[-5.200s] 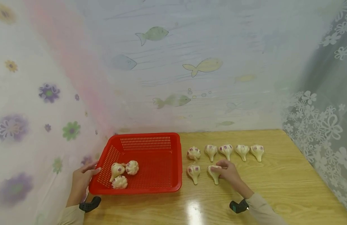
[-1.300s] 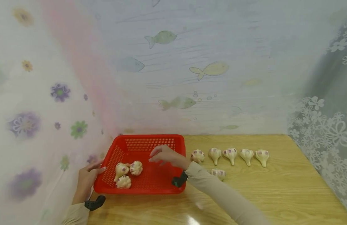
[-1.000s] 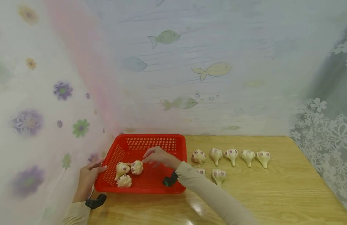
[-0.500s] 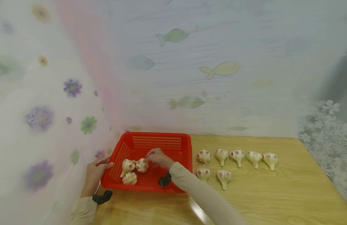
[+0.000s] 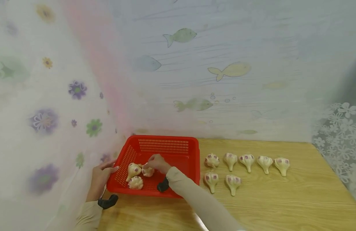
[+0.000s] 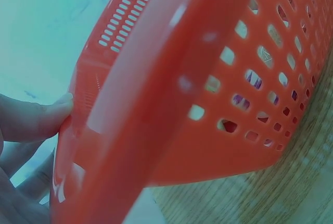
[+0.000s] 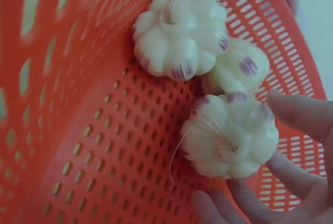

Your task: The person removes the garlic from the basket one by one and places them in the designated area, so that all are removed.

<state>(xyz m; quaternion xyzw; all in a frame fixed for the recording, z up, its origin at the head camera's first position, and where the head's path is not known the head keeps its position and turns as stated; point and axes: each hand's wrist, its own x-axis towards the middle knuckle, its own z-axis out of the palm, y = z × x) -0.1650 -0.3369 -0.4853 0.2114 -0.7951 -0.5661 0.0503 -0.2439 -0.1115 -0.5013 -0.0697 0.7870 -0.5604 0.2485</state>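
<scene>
A red plastic basket (image 5: 154,192) with slotted walls stands on the table at left. My left hand (image 5: 98,179) holds its left rim, the thumb over the edge; the left wrist view shows the hand (image 6: 26,125) at that rim (image 6: 156,78). Inside, three cream garlic bulbs with purple marks lie together at the left end. My right hand (image 5: 159,163) reaches in and grips the rightmost garlic bulb (image 5: 147,172). Close up, the fingers (image 7: 291,174) curve round this bulb's side, with the other two bulbs (image 7: 181,34) (image 7: 239,67) beside it.
Right of the basket, several garlic bulbs lie on the wooden table (image 5: 281,205) in two rows. The back row (image 5: 247,162) is longer; two bulbs (image 5: 233,183) form the front row. Patterned curtains (image 5: 178,80) hang close behind and at both sides.
My right hand has let go of a bulb in the front row, moved left into the basket and closed round a bulb there. The left hand keeps to the rim; the head view has shifted.
</scene>
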